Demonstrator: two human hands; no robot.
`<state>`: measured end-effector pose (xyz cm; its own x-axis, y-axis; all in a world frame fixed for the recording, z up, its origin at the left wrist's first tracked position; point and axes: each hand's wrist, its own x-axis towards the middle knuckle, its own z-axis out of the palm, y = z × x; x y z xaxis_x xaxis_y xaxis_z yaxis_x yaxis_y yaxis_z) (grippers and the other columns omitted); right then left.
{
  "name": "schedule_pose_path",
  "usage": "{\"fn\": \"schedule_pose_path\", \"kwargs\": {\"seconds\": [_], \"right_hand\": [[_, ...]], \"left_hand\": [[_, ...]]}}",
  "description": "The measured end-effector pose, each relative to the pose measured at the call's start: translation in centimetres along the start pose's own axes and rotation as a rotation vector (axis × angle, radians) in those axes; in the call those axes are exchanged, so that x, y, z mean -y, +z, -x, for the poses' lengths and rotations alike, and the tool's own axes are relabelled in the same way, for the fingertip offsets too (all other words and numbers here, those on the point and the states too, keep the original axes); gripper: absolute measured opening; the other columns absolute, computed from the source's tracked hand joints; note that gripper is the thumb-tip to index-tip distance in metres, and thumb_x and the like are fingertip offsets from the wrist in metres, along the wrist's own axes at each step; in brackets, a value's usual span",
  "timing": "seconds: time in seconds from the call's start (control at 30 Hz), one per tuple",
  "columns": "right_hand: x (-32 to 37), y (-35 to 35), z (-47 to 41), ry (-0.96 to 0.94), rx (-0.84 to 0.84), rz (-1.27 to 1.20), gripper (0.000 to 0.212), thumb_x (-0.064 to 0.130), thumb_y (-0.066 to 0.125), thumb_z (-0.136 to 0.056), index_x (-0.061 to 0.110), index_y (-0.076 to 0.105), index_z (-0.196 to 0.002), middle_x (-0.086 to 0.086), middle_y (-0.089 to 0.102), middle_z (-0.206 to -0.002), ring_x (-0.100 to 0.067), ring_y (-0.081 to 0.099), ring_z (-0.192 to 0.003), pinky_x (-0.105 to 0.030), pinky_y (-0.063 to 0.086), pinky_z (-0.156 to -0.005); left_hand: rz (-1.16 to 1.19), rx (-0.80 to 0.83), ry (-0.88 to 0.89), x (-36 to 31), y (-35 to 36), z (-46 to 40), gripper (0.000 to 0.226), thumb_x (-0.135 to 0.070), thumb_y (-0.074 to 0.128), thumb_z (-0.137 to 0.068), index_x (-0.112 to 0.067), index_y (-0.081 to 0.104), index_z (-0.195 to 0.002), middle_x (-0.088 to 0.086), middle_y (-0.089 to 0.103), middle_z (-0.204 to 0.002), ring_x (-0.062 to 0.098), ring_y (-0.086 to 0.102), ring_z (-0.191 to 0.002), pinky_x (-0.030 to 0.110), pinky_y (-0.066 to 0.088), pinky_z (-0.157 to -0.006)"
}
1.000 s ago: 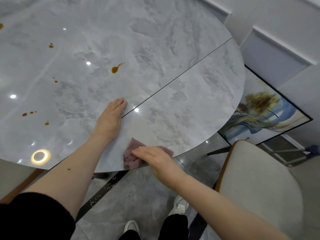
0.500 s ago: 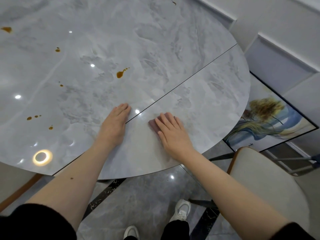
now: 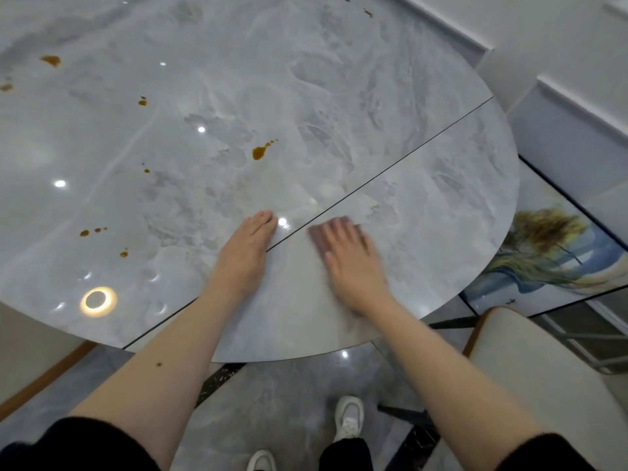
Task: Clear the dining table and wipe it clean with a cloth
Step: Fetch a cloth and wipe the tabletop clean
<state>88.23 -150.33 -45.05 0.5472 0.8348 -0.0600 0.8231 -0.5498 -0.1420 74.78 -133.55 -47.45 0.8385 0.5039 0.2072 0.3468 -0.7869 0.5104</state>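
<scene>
The round grey marble dining table [image 3: 390, 96] fills the upper view, with a dark seam running diagonally across it. My right hand [image 3: 350, 263] presses flat on a mauve cloth [image 3: 317, 236] just right of the seam; only the cloth's far left edge shows past my fingers, and the hand is blurred. My left hand [image 3: 246, 253] lies flat on the tabletop left of the seam, fingers together, holding nothing. Brown sauce stains dot the top: one large splash [image 3: 260, 152] beyond my hands and several small spots [image 3: 91, 231] at the left.
A beige padded chair [image 3: 537, 375] stands at the lower right by the table's edge. A framed painting [image 3: 550, 260] leans on the floor against the white wall at right. My white shoes [image 3: 348, 418] show on the grey tiled floor below the table's rim.
My right hand slid the cloth from the table's near edge up toward the seam, then slightly rightward. My left hand stayed planted. The view shifted a little.
</scene>
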Motion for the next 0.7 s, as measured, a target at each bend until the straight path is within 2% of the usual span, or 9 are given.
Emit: {"fn": "schedule_pose_path", "kwargs": {"seconds": [0.1,0.2,0.23,0.3,0.4,0.47,0.5,0.6,0.7], "right_hand": [[-5.2,-1.0,-2.3,0.265,-0.02,0.03,0.052,0.029,0.017,-0.101,0.02,0.005,-0.151,0.001,0.003,-0.16,-0.017,-0.002,-0.147,-0.039,0.0,-0.118],[-4.1,-0.3,-5.7,0.402,-0.051,-0.006,0.053,0.029,0.018,-0.101,0.018,0.006,-0.151,-0.002,0.003,-0.159,-0.019,-0.003,-0.147,-0.042,-0.004,-0.119],[-2.9,0.0,-6.6,0.398,-0.06,-0.01,0.053,0.03,0.019,-0.101,0.018,0.006,-0.151,-0.002,0.004,-0.159,-0.019,-0.003,-0.147,-0.042,-0.005,-0.119],[-0.1,0.5,-7.9,0.266,-0.05,-0.022,0.053,0.031,0.019,-0.101,0.019,0.006,-0.151,0.0,0.004,-0.159,-0.019,-0.004,-0.147,-0.041,-0.006,-0.119],[1.4,0.3,-7.3,-0.084,0.049,-0.019,0.057,0.04,0.009,-0.097,0.021,0.003,-0.151,0.003,-0.001,-0.159,-0.016,-0.007,-0.146,-0.038,-0.005,-0.119],[-0.7,-0.2,-7.6,-0.212,0.072,-0.003,0.065,0.045,-0.003,-0.089,0.024,0.002,-0.15,0.005,-0.002,-0.159,-0.013,-0.008,-0.146,-0.036,-0.005,-0.119],[-2.2,-0.4,-8.4,-0.184,0.065,-0.004,0.063,0.044,-0.002,-0.091,0.024,0.002,-0.15,0.005,-0.002,-0.159,-0.012,-0.007,-0.146,-0.036,-0.004,-0.119],[-5.2,-0.9,-12.1,0.092,0.008,0.014,0.054,0.032,0.014,-0.1,0.02,0.004,-0.151,0.0,0.002,-0.16,-0.017,-0.004,-0.147,-0.039,-0.002,-0.119],[-3.4,-0.7,-16.6,0.194,-0.057,-0.014,0.053,0.029,0.02,-0.1,0.016,0.008,-0.15,-0.004,0.006,-0.159,-0.021,-0.001,-0.146,-0.042,-0.002,-0.119]], "left_hand": [[-0.009,-0.021,-0.003,-0.2,0.2,0.0,0.048,0.008,0.04,-0.091,-0.005,0.045,-0.137,0.01,0.04,-0.146,0.023,0.034,-0.138,0.024,0.01,-0.115],[-0.012,-0.028,-0.029,-0.1,0.4,-0.2,0.048,0.009,0.043,-0.088,-0.003,0.048,-0.134,0.012,0.044,-0.143,0.026,0.039,-0.135,0.02,0.009,-0.115],[-0.018,-0.019,-0.029,0.0,0.4,-0.2,0.048,0.009,0.045,-0.087,-0.002,0.05,-0.133,0.013,0.046,-0.141,0.027,0.042,-0.133,0.017,0.008,-0.114],[-0.025,-0.008,-0.039,0.1,0.4,-0.1,0.043,0.004,0.045,-0.088,-0.002,0.053,-0.13,0.013,0.049,-0.139,0.028,0.045,-0.13,0.014,0.01,-0.113],[-0.038,-0.008,-0.068,-0.5,-0.2,-0.5,0.042,-0.018,0.036,-0.093,-0.005,0.058,-0.126,0.011,0.054,-0.135,0.025,0.05,-0.125,0.026,0.031,-0.109],[-0.073,-0.042,-0.064,-0.8,-0.7,-1.5,0.043,-0.023,0.034,-0.092,-0.006,0.061,-0.119,0.01,0.059,-0.126,0.027,0.056,-0.117,0.032,0.042,-0.1],[-0.09,-0.066,-0.083,-0.6,-0.9,-2.3,0.041,-0.023,0.035,-0.092,-0.006,0.061,-0.118,0.01,0.06,-0.124,0.028,0.057,-0.115,0.033,0.044,-0.097],[-0.132,-0.138,-0.21,1.2,-1.4,-5.2,0.036,-0.015,0.041,-0.093,-0.003,0.058,-0.123,0.015,0.055,-0.13,0.033,0.052,-0.121,0.042,0.042,-0.102],[-0.179,-0.18,-0.322,3.4,-1.3,-7.5,0.036,-0.012,0.042,-0.096,0.001,0.052,-0.129,0.02,0.049,-0.137,0.036,0.044,-0.129,0.045,0.033,-0.11]]}}
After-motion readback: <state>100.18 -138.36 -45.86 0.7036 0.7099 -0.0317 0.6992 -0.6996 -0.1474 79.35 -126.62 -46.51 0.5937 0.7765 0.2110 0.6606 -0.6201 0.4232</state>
